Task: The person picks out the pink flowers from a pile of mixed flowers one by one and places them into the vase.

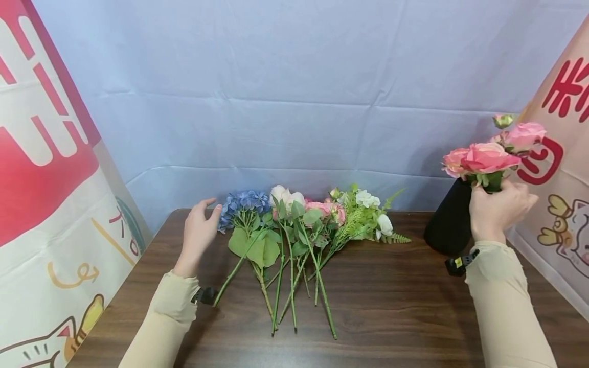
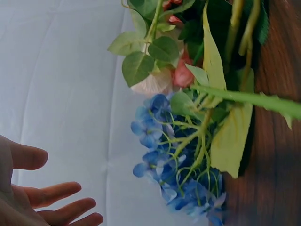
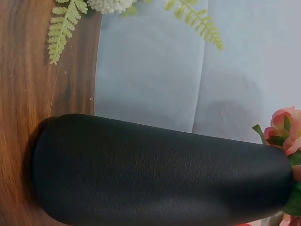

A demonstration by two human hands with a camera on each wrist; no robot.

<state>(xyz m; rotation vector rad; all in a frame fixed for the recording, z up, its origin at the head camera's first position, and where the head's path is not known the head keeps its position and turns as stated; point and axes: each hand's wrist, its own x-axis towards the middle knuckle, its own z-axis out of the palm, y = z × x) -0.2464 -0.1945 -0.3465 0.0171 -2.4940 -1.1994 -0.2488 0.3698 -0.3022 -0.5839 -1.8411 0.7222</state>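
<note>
At the right, a tall black vase stands on the table with pink roses at its mouth. My right hand grips the roses just under the blossoms, by the vase's rim; the blossoms and leaves partly hide its fingers. In the right wrist view the vase fills the lower part, with some pink petals at its rim. My left hand is held beside a blue hydrangea, fingers spread and holding nothing. The left wrist view shows the hand apart from the hydrangea.
Right of the hydrangea lie pale pink flowers, pink blossoms and white flowers with ferns. Their green stems cross and point toward me. The brown table meets a pale blue cloth behind; printed banners hang on both sides.
</note>
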